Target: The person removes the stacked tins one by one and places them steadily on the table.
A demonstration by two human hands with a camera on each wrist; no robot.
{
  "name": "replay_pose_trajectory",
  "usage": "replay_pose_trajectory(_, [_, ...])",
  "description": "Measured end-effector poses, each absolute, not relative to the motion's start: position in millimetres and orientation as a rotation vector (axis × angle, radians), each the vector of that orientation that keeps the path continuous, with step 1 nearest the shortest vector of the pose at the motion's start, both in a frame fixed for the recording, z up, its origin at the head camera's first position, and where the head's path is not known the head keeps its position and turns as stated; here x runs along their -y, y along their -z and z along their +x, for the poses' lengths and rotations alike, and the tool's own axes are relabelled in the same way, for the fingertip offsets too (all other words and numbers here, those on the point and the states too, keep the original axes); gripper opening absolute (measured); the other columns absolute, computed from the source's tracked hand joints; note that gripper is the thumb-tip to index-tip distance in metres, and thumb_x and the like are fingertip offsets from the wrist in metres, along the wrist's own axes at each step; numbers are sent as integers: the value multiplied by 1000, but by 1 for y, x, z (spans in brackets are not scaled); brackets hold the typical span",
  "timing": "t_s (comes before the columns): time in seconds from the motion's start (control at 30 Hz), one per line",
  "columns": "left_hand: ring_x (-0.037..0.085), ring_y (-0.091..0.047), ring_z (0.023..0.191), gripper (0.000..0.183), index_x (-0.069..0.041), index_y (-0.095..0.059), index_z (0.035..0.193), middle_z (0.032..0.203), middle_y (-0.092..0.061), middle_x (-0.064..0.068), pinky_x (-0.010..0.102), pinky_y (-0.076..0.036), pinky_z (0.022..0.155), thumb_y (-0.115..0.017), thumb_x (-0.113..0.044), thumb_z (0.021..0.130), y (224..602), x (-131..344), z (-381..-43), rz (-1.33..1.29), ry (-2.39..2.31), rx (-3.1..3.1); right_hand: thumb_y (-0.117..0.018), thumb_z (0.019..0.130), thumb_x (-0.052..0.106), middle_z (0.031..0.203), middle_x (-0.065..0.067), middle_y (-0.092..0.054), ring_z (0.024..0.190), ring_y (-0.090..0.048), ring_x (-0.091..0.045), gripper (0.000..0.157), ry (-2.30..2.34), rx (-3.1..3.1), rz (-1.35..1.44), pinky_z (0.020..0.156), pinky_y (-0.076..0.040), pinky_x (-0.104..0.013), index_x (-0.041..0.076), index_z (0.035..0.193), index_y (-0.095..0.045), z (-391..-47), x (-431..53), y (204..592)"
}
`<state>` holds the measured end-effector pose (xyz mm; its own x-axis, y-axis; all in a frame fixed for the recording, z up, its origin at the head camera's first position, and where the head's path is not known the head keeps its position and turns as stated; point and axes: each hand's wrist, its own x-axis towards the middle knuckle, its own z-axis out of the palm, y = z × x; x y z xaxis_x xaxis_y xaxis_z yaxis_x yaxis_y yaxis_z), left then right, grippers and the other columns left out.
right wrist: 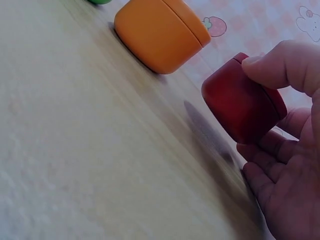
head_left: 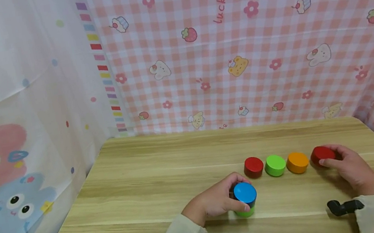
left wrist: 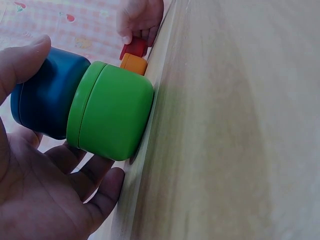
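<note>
A blue round lidded jar (head_left: 245, 192) sits on top of a green jar (left wrist: 112, 110) in front of me. My left hand (head_left: 219, 199) grips the blue jar, thumb on its near side and fingers behind. In the left wrist view the green jar's base is at the tabletop. To the right, my right hand (head_left: 352, 167) holds a red jar (right wrist: 245, 102) between thumb and fingers. In the right wrist view a gap and a shadow show between this jar and the wood. Left of it stand an orange jar (head_left: 297, 162), a light green jar (head_left: 275, 165) and another red jar (head_left: 253, 167).
The wooden table (head_left: 137, 174) reaches back to a pink checked cloth (head_left: 213, 54) with printed figures. A white cloth (head_left: 57, 93) with cartoon prints hangs on the left. Black wrist camera mounts (head_left: 345, 206) sit by both sleeves.
</note>
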<state>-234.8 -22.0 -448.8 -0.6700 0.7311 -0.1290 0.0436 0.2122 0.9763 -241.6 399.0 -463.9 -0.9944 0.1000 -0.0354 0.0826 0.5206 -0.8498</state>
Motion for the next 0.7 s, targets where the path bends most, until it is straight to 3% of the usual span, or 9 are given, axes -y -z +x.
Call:
replay_pose_trajectory(0.1, [14,-55,118,50,-18,-56,131,127,-59,-4,32,-46,108,-80,-3,90,450,22,-235,718,-1506,-1894,-68,104,29,142,-20,-52,105,-45,1,70,-1470,2772,-156,81,-40,-12,-9,153,-37,-242,-397,463])
replay_pose_trajectory(0.17, [14,-55,118,50,-18,-55,131,127,-59,-4,32,-46,107,-80,-2,89,450,22,-235,718,-1507,-1891,-68,104,28,150,-32,-44,110,-49,-8,70,-1450,2795,-150,82,-40,-13,-10,154,-36,-242,-396,462])
replay_pose_trajectory(0.37, [15,-55,119,51,-18,-55,131,127,-59,-4,32,-46,108,-80,-2,89,450,23,-235,710,-1511,-1883,-67,104,29,155,-37,-37,131,-44,-46,72,-1417,2883,-148,88,-40,-25,-9,155,-34,-243,-395,457])
replay_pose_trajectory(0.7, [15,-55,118,51,-18,-56,130,127,-59,-4,33,-46,108,-81,-2,89,449,22,-235,704,-1513,-1880,-66,102,26,150,-39,-42,127,-49,-49,69,-1307,2947,-127,86,-45,-26,-11,152,-36,-245,-397,457])
